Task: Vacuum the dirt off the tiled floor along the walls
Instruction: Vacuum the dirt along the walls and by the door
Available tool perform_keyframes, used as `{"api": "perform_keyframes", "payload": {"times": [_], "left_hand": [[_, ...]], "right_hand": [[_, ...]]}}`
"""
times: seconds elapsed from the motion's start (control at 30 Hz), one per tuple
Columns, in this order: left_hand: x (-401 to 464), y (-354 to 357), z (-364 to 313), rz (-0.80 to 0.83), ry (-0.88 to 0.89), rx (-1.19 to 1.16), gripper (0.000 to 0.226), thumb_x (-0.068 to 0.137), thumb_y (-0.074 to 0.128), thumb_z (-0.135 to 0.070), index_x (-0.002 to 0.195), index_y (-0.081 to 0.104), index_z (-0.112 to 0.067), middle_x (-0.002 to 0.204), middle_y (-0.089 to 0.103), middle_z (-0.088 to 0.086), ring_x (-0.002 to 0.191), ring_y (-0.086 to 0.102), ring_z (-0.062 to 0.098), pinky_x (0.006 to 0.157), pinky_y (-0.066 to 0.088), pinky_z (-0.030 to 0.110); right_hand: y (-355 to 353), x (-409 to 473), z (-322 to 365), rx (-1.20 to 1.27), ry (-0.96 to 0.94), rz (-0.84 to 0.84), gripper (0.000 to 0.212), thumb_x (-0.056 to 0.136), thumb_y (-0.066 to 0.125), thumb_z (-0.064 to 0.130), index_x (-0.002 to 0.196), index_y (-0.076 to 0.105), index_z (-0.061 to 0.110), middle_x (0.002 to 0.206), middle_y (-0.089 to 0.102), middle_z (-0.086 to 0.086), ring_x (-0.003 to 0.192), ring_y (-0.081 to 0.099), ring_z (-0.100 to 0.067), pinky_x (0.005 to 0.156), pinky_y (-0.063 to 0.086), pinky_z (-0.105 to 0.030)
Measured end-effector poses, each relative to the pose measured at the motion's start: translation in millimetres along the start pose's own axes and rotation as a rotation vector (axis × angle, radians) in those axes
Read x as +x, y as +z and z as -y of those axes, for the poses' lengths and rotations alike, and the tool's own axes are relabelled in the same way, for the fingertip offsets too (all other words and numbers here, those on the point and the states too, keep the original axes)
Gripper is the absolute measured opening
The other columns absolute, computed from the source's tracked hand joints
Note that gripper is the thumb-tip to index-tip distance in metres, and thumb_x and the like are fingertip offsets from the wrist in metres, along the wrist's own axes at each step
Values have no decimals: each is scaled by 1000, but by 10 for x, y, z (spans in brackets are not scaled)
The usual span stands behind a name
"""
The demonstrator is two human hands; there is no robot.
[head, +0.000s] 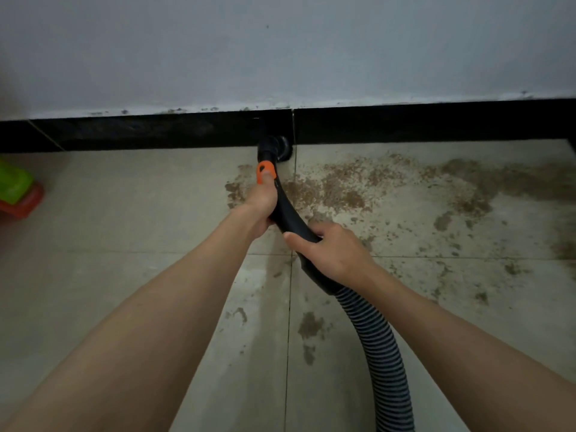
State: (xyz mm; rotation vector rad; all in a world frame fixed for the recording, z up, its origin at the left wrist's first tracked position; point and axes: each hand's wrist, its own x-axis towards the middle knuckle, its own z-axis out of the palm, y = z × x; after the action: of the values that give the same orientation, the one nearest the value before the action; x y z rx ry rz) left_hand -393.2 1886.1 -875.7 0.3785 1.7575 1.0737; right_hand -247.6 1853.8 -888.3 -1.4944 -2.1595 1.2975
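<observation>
A black vacuum handle (288, 212) curves from a ribbed grey hose (378, 347) up to a round black nozzle (276, 148) that sits on the floor against the black skirting (405, 124). My left hand (260, 202) grips the handle near the front, its thumb on the orange slider (266, 171). Lower down, my right hand (332, 249) grips the same handle just above the hose. Brown dirt (358, 185) lies spread over the beige tiled floor (124, 213) to the right of the nozzle, with smaller patches nearer me.
A white wall (280, 51) rises above the skirting. At the left edge a green and red object (17, 191) sits on the floor. The hose trails off past the bottom of the view.
</observation>
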Motion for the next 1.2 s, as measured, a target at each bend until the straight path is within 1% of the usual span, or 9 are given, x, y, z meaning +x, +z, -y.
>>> {"api": "perform_keyframes", "payload": {"times": [0.17, 0.27, 0.37, 0.47, 0.73, 0.87, 0.97, 1.07, 1.2], "left_hand": [[-38, 57, -25, 11, -2, 35, 62, 100, 26, -51, 140, 35, -5, 135, 48, 15, 120, 49, 31, 93, 44, 39], [-55, 6, -61, 26, -29, 19, 62, 99, 27, -52, 138, 39, -4, 133, 50, 16, 118, 51, 30, 88, 44, 37], [-74, -55, -110, 12, -1, 9, 59, 100, 28, -49, 136, 41, -4, 128, 53, 16, 109, 54, 29, 83, 46, 36], [-95, -158, -139, -43, 54, -2, 58, 101, 28, -48, 135, 41, -3, 111, 53, 11, 93, 53, 23, 78, 45, 34], [-59, -843, -61, -274, 111, 14, 59, 100, 30, -49, 134, 42, -2, 103, 52, 9, 89, 53, 23, 78, 43, 35], [-68, -1058, -3, -295, 64, 33, 57, 100, 30, -48, 131, 43, -2, 88, 52, 6, 75, 52, 19, 74, 42, 34], [-102, -1029, 38, -246, 32, 37, 59, 100, 31, -50, 132, 43, -2, 95, 53, 8, 81, 53, 21, 74, 43, 33], [-125, -896, 60, -200, 40, 49, 60, 99, 31, -50, 132, 43, -1, 106, 54, 12, 89, 53, 23, 76, 44, 34], [-136, -651, 70, -134, 62, 100, 60, 100, 30, -50, 131, 44, -1, 112, 55, 13, 95, 53, 25, 79, 45, 34]], "right_hand": [[-58, -53, 22, 25, 12, 9, 51, 87, 54, 65, 75, 62, 16, 64, 65, -3, 55, 62, -22, 53, 46, -31], [-55, -73, 104, -26, 28, 9, 48, 88, 52, 66, 71, 55, 22, 58, 59, 4, 48, 55, -15, 49, 41, -27], [-45, -85, 200, -48, 36, -10, 47, 87, 51, 67, 69, 51, 24, 58, 55, 5, 50, 54, -14, 50, 39, -27], [-8, -106, 310, -36, 4, -4, 47, 87, 52, 66, 69, 52, 24, 63, 60, 2, 56, 59, -18, 54, 46, -31], [379, -126, 724, 0, -73, 114, 46, 87, 52, 66, 77, 57, 22, 71, 63, -2, 64, 61, -21, 57, 47, -32], [532, -138, 826, 22, -72, 159, 50, 88, 51, 65, 89, 63, 16, 83, 68, -5, 73, 64, -24, 65, 49, -34], [552, -150, 791, 28, -47, 168, 51, 88, 51, 65, 89, 63, 16, 83, 67, -5, 73, 64, -23, 63, 47, -32], [523, -177, 679, 13, -23, 140, 49, 88, 50, 67, 80, 57, 20, 75, 63, -2, 66, 60, -21, 58, 42, -30], [414, -246, 498, 59, 25, 93, 49, 86, 50, 69, 71, 53, 22, 65, 60, 2, 57, 58, -18, 55, 43, -29]]}}
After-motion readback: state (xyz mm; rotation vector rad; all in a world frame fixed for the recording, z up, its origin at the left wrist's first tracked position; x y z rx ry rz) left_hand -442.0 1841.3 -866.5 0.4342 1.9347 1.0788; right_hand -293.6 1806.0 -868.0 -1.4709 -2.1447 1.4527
